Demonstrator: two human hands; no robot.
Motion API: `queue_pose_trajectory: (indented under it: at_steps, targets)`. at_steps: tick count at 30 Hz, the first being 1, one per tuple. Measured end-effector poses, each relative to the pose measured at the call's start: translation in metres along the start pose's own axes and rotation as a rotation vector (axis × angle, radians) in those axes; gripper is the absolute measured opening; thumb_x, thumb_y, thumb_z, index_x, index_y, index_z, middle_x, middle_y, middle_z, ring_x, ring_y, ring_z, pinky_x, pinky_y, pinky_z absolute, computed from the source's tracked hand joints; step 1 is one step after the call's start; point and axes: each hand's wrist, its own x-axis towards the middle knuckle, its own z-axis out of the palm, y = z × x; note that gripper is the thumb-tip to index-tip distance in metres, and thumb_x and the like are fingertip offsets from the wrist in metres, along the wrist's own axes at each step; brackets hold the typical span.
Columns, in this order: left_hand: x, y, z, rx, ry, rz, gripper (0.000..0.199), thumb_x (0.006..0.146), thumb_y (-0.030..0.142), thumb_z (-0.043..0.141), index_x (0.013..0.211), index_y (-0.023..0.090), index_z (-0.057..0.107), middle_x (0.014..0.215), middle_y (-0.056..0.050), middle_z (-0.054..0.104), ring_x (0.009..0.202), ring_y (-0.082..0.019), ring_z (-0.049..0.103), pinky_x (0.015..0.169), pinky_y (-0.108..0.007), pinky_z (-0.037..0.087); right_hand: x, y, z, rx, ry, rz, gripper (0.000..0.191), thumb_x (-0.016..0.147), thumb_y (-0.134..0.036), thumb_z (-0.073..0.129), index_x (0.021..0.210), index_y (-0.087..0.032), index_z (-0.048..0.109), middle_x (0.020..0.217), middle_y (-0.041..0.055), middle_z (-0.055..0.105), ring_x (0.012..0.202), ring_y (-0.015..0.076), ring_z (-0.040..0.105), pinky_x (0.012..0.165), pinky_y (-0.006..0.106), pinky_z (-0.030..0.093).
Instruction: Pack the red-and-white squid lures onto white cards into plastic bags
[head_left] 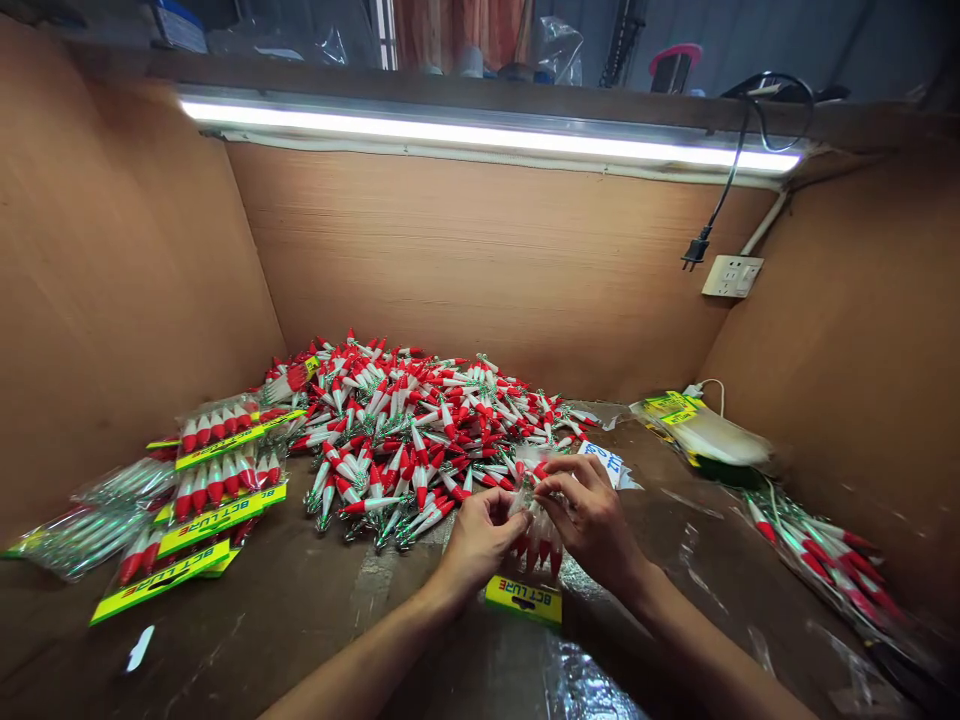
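Observation:
A clear plastic bag (536,550) of red and white lures, with a yellow BCT LURE header card (523,598) nearest me, lies between my hands. My left hand (480,540) pinches the bag's far left part with thumb and forefinger. On the right, my right hand (589,515) has its fingers closed at the bag's far end, where something small and shiny shows; its exact shape is too small to tell. Just beyond my hands spreads a large heap of loose red and white lures (420,430) with green glittery ends.
Filled lure packs (225,480) are stacked at the left, beside bags of green-white lures (90,530). At the right are flat clear bags with yellow cards (697,430) and more lures (825,560). A black plug (696,248) hangs near the socket (733,276).

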Motion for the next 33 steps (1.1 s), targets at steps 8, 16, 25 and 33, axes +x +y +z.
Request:
queue_pose_trajectory:
  at_steps: [8,16,25,33]
  targets:
    - [0.0005,0.0012,0.0014,-0.113,-0.082,-0.034,0.040,0.074,0.039,0.083,0.100,0.013,0.068,0.095,-0.010,0.075,0.085,-0.023,0.069,0.075,-0.031,0.054,0.0018,-0.0011,-0.0013,0.014,-0.008,-0.032,0.009,0.096,-0.018,0.061,0.094,-0.024,0.066,0.115,0.0076,0.066,0.109,0.0276,0.056,0.094,0.046,0.046]
    - [-0.0003,0.0001,-0.0030,0.034,-0.002,0.026,0.022,0.083,0.036,0.073,0.082,0.014,0.068,0.075,-0.002,0.067,0.064,-0.015,0.060,0.061,-0.025,0.046,0.0025,0.0002,-0.0017,0.045,-0.024,-0.043,0.009,0.096,-0.016,0.060,0.093,-0.024,0.064,0.113,0.0065,0.069,0.110,0.0269,0.057,0.095,0.045,0.046]
    - [-0.0006,0.0061,0.0012,-0.125,-0.167,-0.047,0.042,0.069,0.034,0.085,0.104,0.013,0.072,0.096,-0.011,0.076,0.086,-0.025,0.071,0.076,-0.031,0.053,0.0017,0.0012,-0.0006,0.120,-0.031,0.048,0.009,0.096,-0.018,0.059,0.092,-0.024,0.064,0.095,0.0061,0.068,0.096,0.0259,0.059,0.084,0.041,0.048]
    - [-0.0062,0.0030,0.0027,-0.106,-0.230,-0.109,0.022,0.069,0.031,0.081,0.079,0.013,0.074,0.069,-0.002,0.070,0.059,-0.017,0.062,0.055,-0.023,0.043,0.0036,-0.0007,-0.0024,0.156,-0.047,0.036,0.007,0.097,-0.020,0.060,0.093,-0.024,0.064,0.096,0.0061,0.070,0.099,0.0268,0.060,0.085,0.042,0.049]
